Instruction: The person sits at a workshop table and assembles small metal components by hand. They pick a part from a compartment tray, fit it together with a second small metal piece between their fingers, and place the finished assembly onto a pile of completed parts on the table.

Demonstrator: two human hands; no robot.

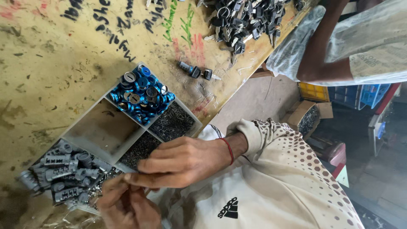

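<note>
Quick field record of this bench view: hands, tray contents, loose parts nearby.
right hand: fingers pinched together over the left hand, red wrist band
left hand: low in frame, fingertips meeting the right; any held part hidden
tray: compartmented, one bay bare
blue rings: far bay
grey cylinders: near bay
small pins: dark bay
key pile: table's far edge
co-worker's arm: beside pile

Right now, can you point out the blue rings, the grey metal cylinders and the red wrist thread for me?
blue rings (pixel 142 94), head view, middle of the heap in its tray compartment.
grey metal cylinders (pixel 63 171), head view, centre of the pile.
red wrist thread (pixel 229 149), head view, mid-strand across the wrist.
</note>
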